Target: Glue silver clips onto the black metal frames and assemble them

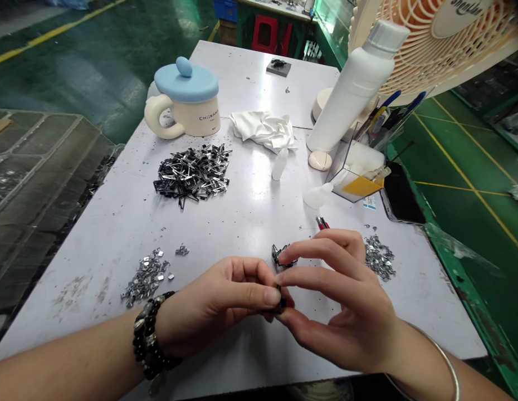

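Observation:
My left hand (229, 295) is closed, its thumb and curled fingers pinching a small black part (281, 304) just above the front of the table. On the same part, my right hand (351, 306) closes its thumb and a fingertip from the right. Most of the part is hidden by fingers, so its exact shape does not show. Just beyond the fingertips lie a few black and silver pieces (277, 254). Small shiny metal pieces (147, 277) are heaped left of my left hand, with a similar heap (379, 257) past my right hand.
A big pile of slim black and silver parts (192, 175) lies by a lidded mug (203, 118). Farther right are a white cloth (263, 129), small bottle (279, 165), tall white bottle (353, 89), pen holder (351, 172), phone (401, 192) and fan (438, 44).

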Demonstrator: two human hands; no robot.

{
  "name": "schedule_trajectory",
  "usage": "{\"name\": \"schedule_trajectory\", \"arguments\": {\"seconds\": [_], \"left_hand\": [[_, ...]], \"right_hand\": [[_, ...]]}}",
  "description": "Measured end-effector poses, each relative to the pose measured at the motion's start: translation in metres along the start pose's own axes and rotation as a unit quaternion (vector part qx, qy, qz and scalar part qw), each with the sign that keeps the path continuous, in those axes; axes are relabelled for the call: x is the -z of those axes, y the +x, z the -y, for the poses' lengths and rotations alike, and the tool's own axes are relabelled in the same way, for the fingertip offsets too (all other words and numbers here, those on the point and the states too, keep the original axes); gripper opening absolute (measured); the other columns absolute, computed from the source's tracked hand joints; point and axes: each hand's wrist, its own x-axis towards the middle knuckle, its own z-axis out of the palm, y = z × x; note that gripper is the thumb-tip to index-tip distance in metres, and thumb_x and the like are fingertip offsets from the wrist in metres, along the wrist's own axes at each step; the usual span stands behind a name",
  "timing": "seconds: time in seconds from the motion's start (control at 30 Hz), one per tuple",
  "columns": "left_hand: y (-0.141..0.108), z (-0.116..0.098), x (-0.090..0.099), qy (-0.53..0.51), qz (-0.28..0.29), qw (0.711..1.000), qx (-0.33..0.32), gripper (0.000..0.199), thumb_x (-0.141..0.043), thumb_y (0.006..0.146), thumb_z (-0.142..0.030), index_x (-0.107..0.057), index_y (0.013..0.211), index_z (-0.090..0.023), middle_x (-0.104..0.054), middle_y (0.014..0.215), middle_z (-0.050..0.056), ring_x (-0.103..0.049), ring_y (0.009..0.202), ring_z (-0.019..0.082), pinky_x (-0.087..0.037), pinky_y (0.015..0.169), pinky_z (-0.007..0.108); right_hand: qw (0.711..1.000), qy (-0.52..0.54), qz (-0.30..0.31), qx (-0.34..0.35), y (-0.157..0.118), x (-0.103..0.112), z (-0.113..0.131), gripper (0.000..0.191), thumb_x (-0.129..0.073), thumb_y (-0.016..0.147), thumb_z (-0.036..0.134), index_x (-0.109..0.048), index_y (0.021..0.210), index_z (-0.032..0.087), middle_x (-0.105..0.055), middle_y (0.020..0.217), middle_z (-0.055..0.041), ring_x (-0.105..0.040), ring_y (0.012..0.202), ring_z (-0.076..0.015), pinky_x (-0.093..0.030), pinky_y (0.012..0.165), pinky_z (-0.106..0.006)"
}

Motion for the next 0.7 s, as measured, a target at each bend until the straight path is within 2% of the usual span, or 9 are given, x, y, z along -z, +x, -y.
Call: {"name": "schedule_trajectory", "arguments": {"seconds": [0.23, 0.5, 0.6, 0.7], "left_hand": [[0.0017, 0.0028, -0.0028, -0.016, 0.015, 0.999, -0.037, 0.006, -0.065, 0.073, -0.010, -0.059, 0.072, -0.011, -0.064, 0.074, 0.003, -0.060, 0.070, 0.011, -0.044, 0.065, 0.019], [-0.0002, 0.0012, -0.0037, -0.044, 0.033, 0.998, -0.029, 0.006, -0.064, 0.073, -0.009, -0.057, 0.072, -0.010, -0.061, 0.071, 0.004, -0.056, 0.066, 0.009, -0.043, 0.063, 0.019], [-0.0011, 0.0015, -0.0035, -0.056, 0.037, 0.998, -0.020, 0.007, -0.065, 0.072, -0.010, -0.058, 0.072, -0.010, -0.059, 0.070, 0.003, -0.055, 0.065, 0.009, -0.042, 0.062, 0.019], [-0.0023, 0.0010, -0.0040, -0.063, 0.043, 0.997, -0.014, 0.007, -0.065, 0.073, -0.011, -0.058, 0.071, -0.010, -0.060, 0.071, 0.004, -0.054, 0.064, 0.009, -0.042, 0.063, 0.020]], "right_hand": [[1.000, 0.003, -0.006, -0.012, 0.0008, -0.0003, 0.0019, 0.020, -0.071, 0.066, 0.015, -0.066, 0.084, 0.020, -0.063, 0.093, -0.0005, -0.052, 0.085, -0.0164, -0.035, 0.082, -0.038], [0.999, 0.006, -0.007, -0.034, 0.0015, -0.0008, 0.0038, 0.016, -0.070, 0.066, 0.018, -0.065, 0.081, 0.022, -0.062, 0.093, -0.0011, -0.049, 0.088, -0.0192, -0.035, 0.082, -0.038], [1.000, 0.013, -0.002, -0.028, 0.0009, -0.0008, 0.0037, 0.017, -0.071, 0.067, 0.020, -0.065, 0.082, 0.022, -0.062, 0.093, -0.0018, -0.050, 0.088, -0.0194, -0.034, 0.082, -0.038], [1.000, 0.010, 0.019, -0.002, -0.0003, 0.0048, -0.0002, 0.022, -0.072, 0.069, 0.030, -0.065, 0.088, 0.022, -0.060, 0.100, -0.0040, -0.049, 0.093, -0.0217, -0.034, 0.085, -0.040]]}}
